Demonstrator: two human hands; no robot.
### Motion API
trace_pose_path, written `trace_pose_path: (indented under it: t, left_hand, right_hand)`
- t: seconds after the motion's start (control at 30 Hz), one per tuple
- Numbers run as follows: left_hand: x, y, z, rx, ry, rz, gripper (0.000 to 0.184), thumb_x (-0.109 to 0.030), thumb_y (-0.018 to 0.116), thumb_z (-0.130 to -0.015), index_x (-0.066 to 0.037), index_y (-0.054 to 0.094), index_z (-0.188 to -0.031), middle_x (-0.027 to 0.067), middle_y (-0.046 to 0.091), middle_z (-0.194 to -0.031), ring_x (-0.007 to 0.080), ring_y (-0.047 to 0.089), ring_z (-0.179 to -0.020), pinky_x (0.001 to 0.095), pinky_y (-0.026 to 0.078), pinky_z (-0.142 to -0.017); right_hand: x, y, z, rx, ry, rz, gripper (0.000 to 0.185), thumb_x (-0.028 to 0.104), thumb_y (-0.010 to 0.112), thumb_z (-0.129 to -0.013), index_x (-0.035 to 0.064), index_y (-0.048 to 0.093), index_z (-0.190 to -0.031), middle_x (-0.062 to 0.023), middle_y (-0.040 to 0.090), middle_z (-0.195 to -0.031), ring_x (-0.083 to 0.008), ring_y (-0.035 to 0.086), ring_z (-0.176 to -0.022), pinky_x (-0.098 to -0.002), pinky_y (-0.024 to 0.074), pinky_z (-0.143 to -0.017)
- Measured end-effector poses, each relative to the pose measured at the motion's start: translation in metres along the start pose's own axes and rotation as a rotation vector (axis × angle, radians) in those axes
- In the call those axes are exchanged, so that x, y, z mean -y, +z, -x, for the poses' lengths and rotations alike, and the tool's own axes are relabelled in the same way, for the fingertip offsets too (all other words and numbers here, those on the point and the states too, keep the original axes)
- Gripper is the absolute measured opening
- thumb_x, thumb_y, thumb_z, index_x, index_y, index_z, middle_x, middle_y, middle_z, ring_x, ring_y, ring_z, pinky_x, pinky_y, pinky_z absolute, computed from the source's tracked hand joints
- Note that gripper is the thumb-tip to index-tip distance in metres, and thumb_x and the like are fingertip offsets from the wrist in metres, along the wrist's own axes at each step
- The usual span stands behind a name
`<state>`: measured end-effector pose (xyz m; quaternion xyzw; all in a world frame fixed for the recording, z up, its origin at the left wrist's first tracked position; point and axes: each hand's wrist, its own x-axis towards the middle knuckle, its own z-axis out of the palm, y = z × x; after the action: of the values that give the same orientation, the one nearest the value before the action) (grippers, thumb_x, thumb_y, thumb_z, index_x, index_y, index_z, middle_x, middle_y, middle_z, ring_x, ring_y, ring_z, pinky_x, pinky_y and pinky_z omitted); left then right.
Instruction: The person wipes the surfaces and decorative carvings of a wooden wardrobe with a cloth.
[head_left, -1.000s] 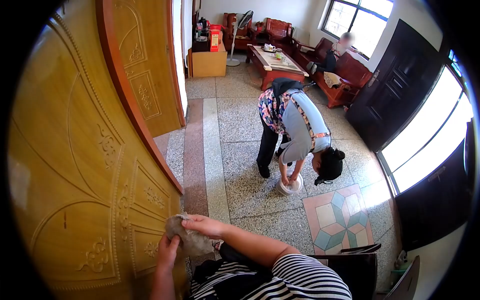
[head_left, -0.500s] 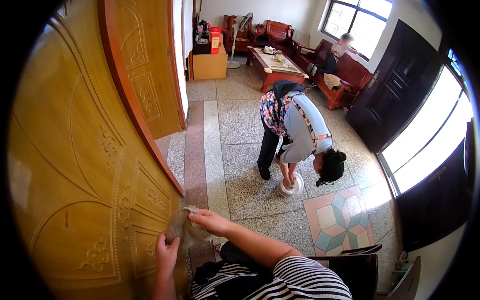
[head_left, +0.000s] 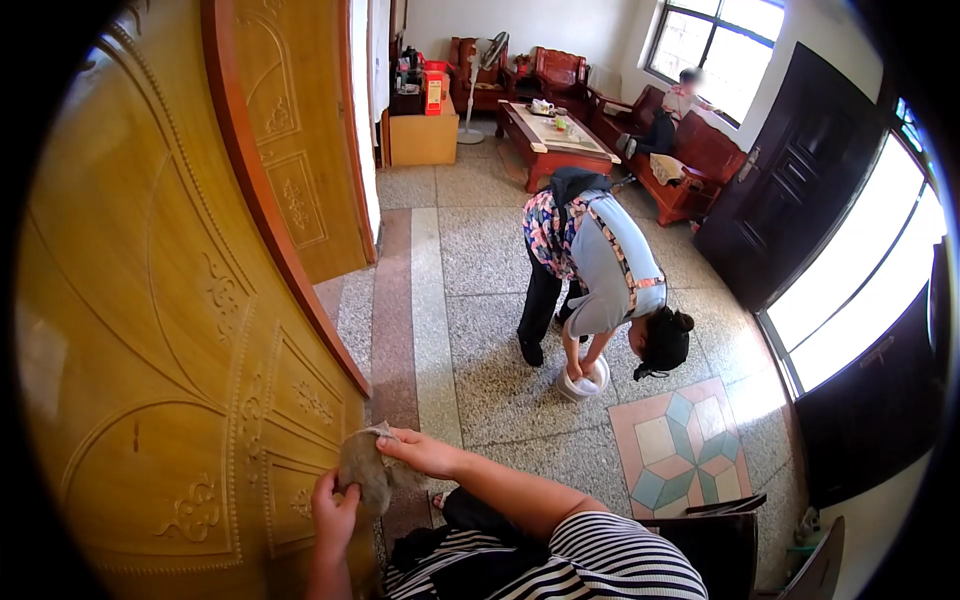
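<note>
One greyish cloth (head_left: 364,472), limp, between the hands: left hand (head_left: 335,508) pinching its lower side, right hand (head_left: 425,453) its top edge. Progress: cloth gripped, still unspread; contact with carved door (head_left: 150,350), left of hands, indeterminable.

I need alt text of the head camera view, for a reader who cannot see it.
The left hand and right hand hold a grey-brown cloth near a carved door. Ahead, another person bends over a white bucket.
</note>
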<state>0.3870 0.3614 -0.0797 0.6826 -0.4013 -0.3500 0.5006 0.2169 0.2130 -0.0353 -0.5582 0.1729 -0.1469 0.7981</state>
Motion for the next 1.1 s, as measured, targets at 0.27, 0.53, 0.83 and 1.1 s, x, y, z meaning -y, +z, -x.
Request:
trace_pose_path:
  t: [0.27, 0.53, 0.83, 1.1]
  left_hand:
    - [-0.014, 0.008, 0.007, 0.063, -0.012, 0.21, 0.044, 0.001, 0.058, -0.082, 0.001, 0.042, -0.123, 0.0087, 0.054, -0.108, 0.0156, 0.055, -0.096, 0.0282, 0.047, -0.078]
    - [-0.028, 0.013, 0.008, 0.121, 0.064, 0.379, 0.053, 0.001, 0.06, -0.081, -0.002, 0.036, -0.129, 0.0089, 0.05, -0.119, 0.0165, 0.052, -0.106, 0.0307, 0.047, -0.083]
    - [-0.012, 0.005, 0.002, 0.095, -0.078, 0.309, 0.029, -0.002, 0.062, -0.079, -0.001, 0.056, -0.108, 0.0056, 0.061, -0.102, 0.0121, 0.056, -0.092, 0.0268, 0.044, -0.081]
    - [-0.011, -0.006, 0.001, 0.056, 0.084, 0.106, 0.025, -0.009, 0.064, -0.076, 0.002, 0.058, -0.097, 0.0024, 0.055, -0.085, 0.0116, 0.053, -0.078, 0.0273, 0.044, -0.076]
  right_hand:
    - [-0.003, 0.001, -0.006, 0.069, 0.159, -0.359, 0.047, 0.032, 0.043, -0.096, 0.0009, 0.04, -0.13, -0.0078, 0.052, -0.122, -0.015, 0.05, -0.11, -0.029, 0.0401, -0.095]
    - [-0.009, 0.011, -0.006, 0.077, 0.305, -0.451, 0.047, 0.035, 0.046, -0.094, 0.0016, 0.045, -0.127, -0.0092, 0.056, -0.117, -0.0157, 0.055, -0.103, -0.0287, 0.0451, -0.087]
    - [-0.001, 0.004, -0.016, 0.169, 0.087, -0.112, 0.047, 0.037, 0.046, -0.094, 0.0008, 0.048, -0.125, -0.0054, 0.056, -0.115, -0.0129, 0.053, -0.1, -0.0263, 0.0416, -0.088]
    - [0.017, -0.018, -0.018, -0.066, -0.032, 0.385, 0.041, 0.037, 0.048, -0.093, -0.0001, 0.059, -0.107, -0.01, 0.063, -0.092, -0.0159, 0.056, -0.085, -0.0316, 0.0449, -0.075]
